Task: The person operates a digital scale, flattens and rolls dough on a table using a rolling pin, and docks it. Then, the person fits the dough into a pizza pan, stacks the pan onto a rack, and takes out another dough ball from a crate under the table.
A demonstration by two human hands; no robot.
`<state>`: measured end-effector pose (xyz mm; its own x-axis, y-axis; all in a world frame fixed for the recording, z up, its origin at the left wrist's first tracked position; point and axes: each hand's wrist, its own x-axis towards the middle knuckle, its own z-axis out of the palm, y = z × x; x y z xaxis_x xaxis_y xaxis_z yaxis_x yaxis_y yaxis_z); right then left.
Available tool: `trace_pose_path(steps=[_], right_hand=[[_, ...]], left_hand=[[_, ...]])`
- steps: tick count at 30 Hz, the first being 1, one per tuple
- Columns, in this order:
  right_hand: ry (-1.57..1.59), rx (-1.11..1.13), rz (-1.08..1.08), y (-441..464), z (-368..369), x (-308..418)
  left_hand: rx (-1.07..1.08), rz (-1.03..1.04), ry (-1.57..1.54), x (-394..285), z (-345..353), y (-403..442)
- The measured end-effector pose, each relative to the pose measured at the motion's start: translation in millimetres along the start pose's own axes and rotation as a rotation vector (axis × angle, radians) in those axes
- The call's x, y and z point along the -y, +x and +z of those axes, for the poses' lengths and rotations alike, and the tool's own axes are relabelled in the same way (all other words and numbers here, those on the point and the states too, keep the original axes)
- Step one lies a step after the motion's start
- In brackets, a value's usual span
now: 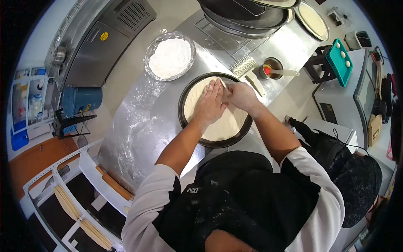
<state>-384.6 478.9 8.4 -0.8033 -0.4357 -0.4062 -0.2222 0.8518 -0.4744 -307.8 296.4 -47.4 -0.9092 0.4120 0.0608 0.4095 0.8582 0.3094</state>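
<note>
A round sheet of pale dough [220, 129] lies in a black round pan [183, 111] on the steel table. My left hand [211, 101] rests flat on the dough, its fingers stretched toward the far rim. Beside it, my right hand [243, 98] is closed, its fingertips pinching the dough where a small edge stands up near the far rim. The fingertips of my right hand are partly hidden. Just beyond the pan lies a spiked dough roller [243, 67] with a pale handle.
A clear bowl of flour [170, 58] stands at the far left of the pan. To the right is a metal cup [272, 66] with a brush in it. Stacked black pans [247, 19] stand at the back. Another person [344, 168] is close on my right.
</note>
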Motion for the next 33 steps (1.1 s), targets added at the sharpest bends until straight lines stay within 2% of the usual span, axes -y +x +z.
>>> trace_pose_path(steps=[3, 4, 9, 13, 14, 18, 24, 28, 33], right_hand=[[0.514, -0.070, 0.171, 3.4, 11.7, 0.8], [0.518, -0.070, 0.173, 4.0, 12.0, -0.4], [0.298, -0.079, 0.096, 11.0, 6.6, -11.2], [-0.080, -0.442, 0.119, 5.2, 27.4, -3.7], [-0.079, -0.438, 0.122, -0.2, 25.9, -1.6], [-0.227, -0.175, 0.180, -17.8, 0.0, 0.1], [-0.169, -0.272, 0.125, -22.2, 7.4, -12.8], [0.095, -0.430, 0.320, -37.6, -13.6, -22.2], [0.190, -0.213, 0.253, -49.9, 4.5, -85.4]], left_hand=[[-0.021, -0.066, -0.025, -2.9, 1.6, -8.0], [-0.017, -0.064, -0.024, -3.4, 1.6, -9.9], [-0.039, -0.070, 0.035, -5.1, 2.0, -10.0], [0.045, 0.122, 0.032, -6.6, 5.2, -2.6], [0.049, 0.122, 0.029, -6.4, 4.6, -3.0], [0.024, 0.163, -0.083, -0.3, -4.8, 4.8], [0.034, 0.128, -0.018, -4.1, -10.8, 10.9], [0.058, 0.116, 0.009, -8.5, -12.3, 10.9], [0.072, 0.241, -0.024, -25.5, 0.1, 8.1]])
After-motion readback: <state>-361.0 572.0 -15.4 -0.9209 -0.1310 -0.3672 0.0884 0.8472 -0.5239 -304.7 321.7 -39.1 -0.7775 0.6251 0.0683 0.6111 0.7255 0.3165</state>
